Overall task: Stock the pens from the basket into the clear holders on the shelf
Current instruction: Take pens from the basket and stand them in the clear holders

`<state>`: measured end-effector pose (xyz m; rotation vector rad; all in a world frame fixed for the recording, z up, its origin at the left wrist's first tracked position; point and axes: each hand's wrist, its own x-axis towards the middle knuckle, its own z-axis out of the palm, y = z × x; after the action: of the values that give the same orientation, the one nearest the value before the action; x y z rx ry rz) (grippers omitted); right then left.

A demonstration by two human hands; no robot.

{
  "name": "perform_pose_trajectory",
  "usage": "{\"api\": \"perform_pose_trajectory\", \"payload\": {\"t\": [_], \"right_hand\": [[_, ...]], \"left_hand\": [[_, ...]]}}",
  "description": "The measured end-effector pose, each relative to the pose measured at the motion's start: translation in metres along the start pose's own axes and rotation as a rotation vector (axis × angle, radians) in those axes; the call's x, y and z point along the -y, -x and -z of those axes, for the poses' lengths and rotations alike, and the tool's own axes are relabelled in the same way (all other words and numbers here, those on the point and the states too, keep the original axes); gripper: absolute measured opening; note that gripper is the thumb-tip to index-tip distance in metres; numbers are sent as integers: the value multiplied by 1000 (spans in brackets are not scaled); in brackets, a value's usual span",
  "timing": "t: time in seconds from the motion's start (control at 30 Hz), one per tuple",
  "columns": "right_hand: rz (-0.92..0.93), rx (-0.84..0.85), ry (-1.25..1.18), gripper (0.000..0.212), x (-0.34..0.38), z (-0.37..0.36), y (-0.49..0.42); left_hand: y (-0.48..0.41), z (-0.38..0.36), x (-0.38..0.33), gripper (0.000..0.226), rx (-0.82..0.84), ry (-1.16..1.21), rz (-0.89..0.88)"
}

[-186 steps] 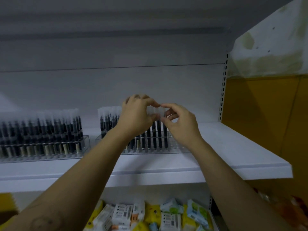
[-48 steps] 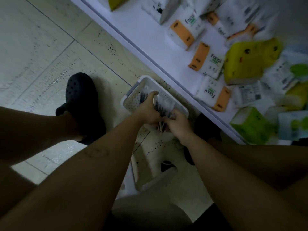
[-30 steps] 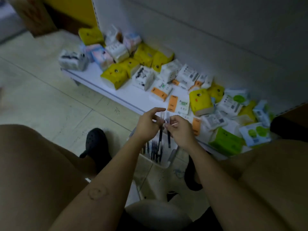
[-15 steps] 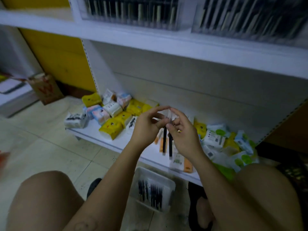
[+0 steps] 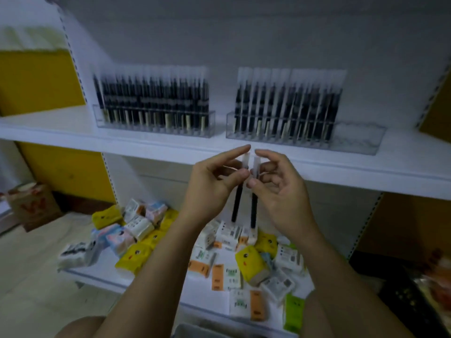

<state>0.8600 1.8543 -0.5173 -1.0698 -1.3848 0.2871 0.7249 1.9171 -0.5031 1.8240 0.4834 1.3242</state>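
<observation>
On the shelf point(image 5: 73, 135), the left clear holder point(image 5: 156, 123) stands packed with pens. Just below the shelf's front edge, the left hand point(image 5: 212, 189) has its fingers point(image 5: 240, 175) clamped on a black pen point(image 5: 237, 203) hanging upright. Beside it, the right hand point(image 5: 280, 191) pinches a second pen point(image 5: 254, 211). On the shelf above them, the right clear holder point(image 5: 305, 135) is filled except at its right end.

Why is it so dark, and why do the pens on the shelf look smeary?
Head view: dim, flat light; shelved pens smear from motion blur; the left hand, right hand and held pens look sharper; the wide lens bends the shelf.
</observation>
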Motion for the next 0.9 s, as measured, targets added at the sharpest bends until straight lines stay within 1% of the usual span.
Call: {"api": "perform_pose_trajectory", "payload": {"t": [0.07, 0.2, 0.33, 0.5, 0.67, 0.77, 0.9], "right_hand": [[36, -40, 6, 48, 13, 15, -12], [113, -113, 40, 43, 34, 52, -37], [135, -165, 47, 42, 49, 94, -60], [173, -263, 182, 42, 56, 142, -93], [172, -399, 226, 41, 48, 183, -129], [160, -404, 229, 41, 42, 196, -146], [121, -363, 210, 43, 30, 203, -165]], "left_hand": [[-16, -10, -14, 41, 7, -15, -49], [-51, -36, -42, 40, 80, -79, -140], [-84, -65, -69, 39, 122, -33, -167], [-123, -100, -96, 34, 96, -43, -183], [-158, -129, -105, 31, 43, -111, -211], [-175, -141, -106, 30, 16, -155, -255], [-198, -156, -99, 29, 22, -292, -284]]}}
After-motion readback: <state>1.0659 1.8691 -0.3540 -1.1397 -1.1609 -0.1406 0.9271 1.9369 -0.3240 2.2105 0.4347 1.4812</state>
